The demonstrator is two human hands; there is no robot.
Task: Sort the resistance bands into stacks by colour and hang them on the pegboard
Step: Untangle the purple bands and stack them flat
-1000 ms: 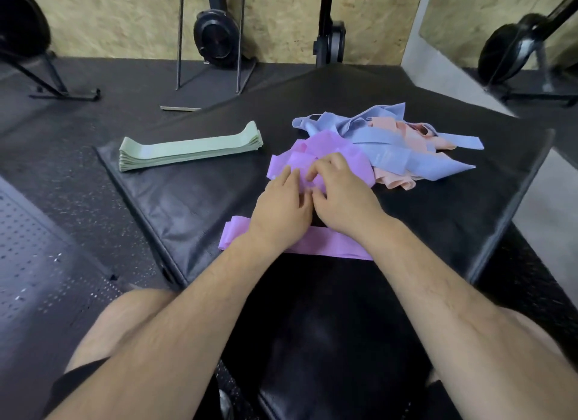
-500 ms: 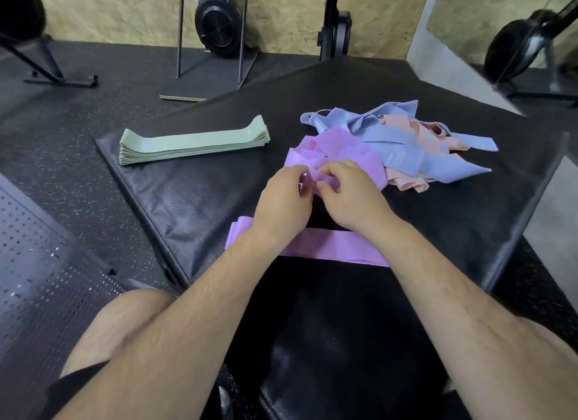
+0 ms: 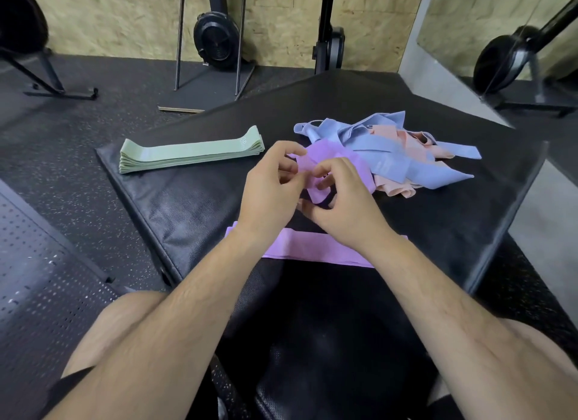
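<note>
Fingers (image 3: 289, 149) of the left hand (image 3: 269, 200) and right hand (image 3: 341, 207) curl in, pinching a crumpled purple band (image 3: 328, 153) above the black desk (image 3: 194, 207). A flat purple band (image 3: 316, 247) lies under the wrists. Tangled blue bands (image 3: 375, 147) and pink bands (image 3: 403, 138) lie just right; the green stack (image 3: 190, 152) lies well left.

The mat (image 3: 194, 207) lies open left of the left hand (image 3: 269, 197). Just beyond the right hand (image 3: 347, 207) a pile (image 3: 391, 160) blocks the way. A green stack (image 3: 190, 153) lies far left.
</note>
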